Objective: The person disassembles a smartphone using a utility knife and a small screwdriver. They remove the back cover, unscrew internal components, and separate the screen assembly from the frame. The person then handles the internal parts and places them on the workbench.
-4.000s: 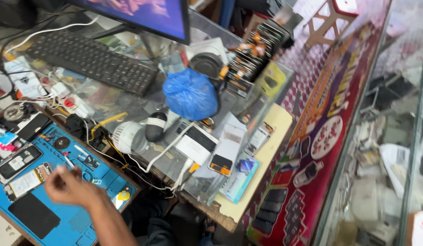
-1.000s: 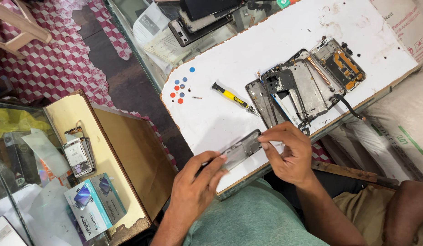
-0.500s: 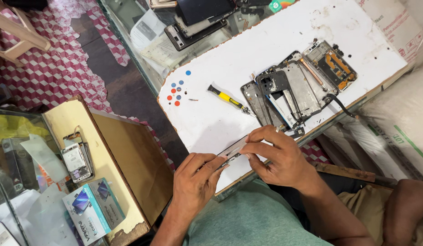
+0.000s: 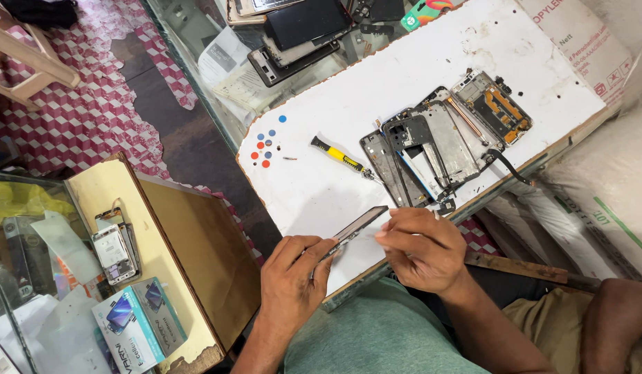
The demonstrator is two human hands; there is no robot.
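Note:
Both my hands work over the near edge of a white board (image 4: pixel 418 90). My left hand (image 4: pixel 293 273) grips the lower end of a thin dark phone panel (image 4: pixel 359 223), held tilted on its edge. My right hand (image 4: pixel 421 249) has its fingers pinched at the panel's upper end; whether it holds a small tool I cannot tell. Beyond them on the board lie several opened phone frames and boards (image 4: pixel 438 142), a yellow-handled screwdriver (image 4: pixel 337 154) and a few small red and blue dots (image 4: pixel 265 145).
A glass counter (image 4: pixel 217 55) with dark phones (image 4: pixel 300 31) lies beyond the board. At left stands a cream wooden shelf (image 4: pixel 168 228) with a small phone (image 4: pixel 112 251) and a teal box (image 4: pixel 137 322). A white sack (image 4: pixel 598 187) sits at right. The floor is red-and-white patterned.
Four seconds ago the view showed another bench with a keyboard and blue mat. Over the last second my hands shifted slightly on the panel, which now tilts more steeply.

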